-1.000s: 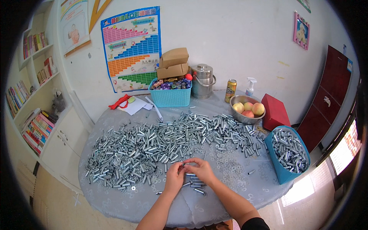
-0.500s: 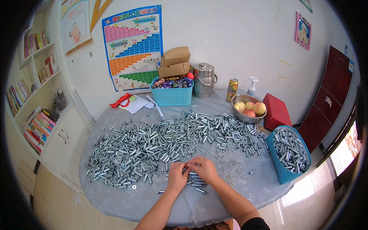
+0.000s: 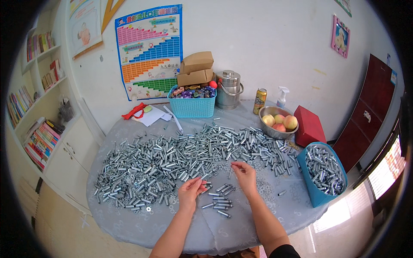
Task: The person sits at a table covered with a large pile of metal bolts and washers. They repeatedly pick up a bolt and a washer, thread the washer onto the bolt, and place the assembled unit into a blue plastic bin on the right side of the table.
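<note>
Head view is showing a round table [image 3: 129,223] under a grey cloth filling the middle of the frame. A wide heap of metal sleeves [image 3: 172,159] is lying across it from centre left to centre right. At the right edge of the table a blue bin [image 3: 316,195] is sitting filled with more of the same parts. Toward the top centre, a teal basket [image 3: 192,107] is standing with 2 cardboard boxes [image 3: 195,69] stacked behind it, a steel pot [image 3: 228,89] just beside it, and a bowl of fruit [image 3: 279,122] further right next to a red box [image 3: 309,125].

Just below the centre, the left hand [image 3: 191,191] is pinching 1 sleeve [image 3: 205,175] between thumb and fingers, closed around it. The right hand [image 3: 246,174] is hovering beside it with fingers curled; whether it is gripping anything cannot be told. Between the hands, slightly lower, a small pile of sleeves [image 3: 219,200] is lying on the cloth.
</note>
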{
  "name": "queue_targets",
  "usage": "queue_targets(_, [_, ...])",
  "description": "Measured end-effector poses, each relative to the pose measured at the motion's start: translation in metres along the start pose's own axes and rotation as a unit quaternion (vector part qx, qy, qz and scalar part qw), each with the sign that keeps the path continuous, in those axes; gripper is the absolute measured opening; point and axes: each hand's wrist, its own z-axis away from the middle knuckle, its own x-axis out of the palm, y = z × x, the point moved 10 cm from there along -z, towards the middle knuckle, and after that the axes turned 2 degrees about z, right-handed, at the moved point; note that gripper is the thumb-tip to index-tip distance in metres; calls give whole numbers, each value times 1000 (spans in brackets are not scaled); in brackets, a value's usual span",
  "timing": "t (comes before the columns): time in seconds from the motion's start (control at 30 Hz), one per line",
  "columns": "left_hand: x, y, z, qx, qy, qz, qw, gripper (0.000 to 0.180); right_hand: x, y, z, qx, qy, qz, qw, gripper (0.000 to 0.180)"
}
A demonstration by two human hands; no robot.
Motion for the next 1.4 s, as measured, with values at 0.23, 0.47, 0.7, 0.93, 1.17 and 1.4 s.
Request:
queue_targets(0.23, [-3,-4,0,-17,8,3,1000,18,-25,7,-5,-74,13,253,965,13])
queue_targets(0.47, [1,-8,1,-33,-5,-8,999,18,-20,26,-6,-11,-105,324,940,17])
queue_targets(0.7, [2,-9,2,-41,-19,-19,999,19,-10,18,-3,-60,-126,397,907,19])
queue_targets(0.93, [5,-8,4,-42,-25,-23,999,19,17,9,6,-183,-106,352,912,19])
queue_targets(1.17, [4,-8,4,-43,-24,-16,999,19,16,41,3,41,-141,169,975,29])
queue_targets(1.4, [8,-10,5,-50,-26,-9,998,18,23,32,0,-60,-144,276,948,22])
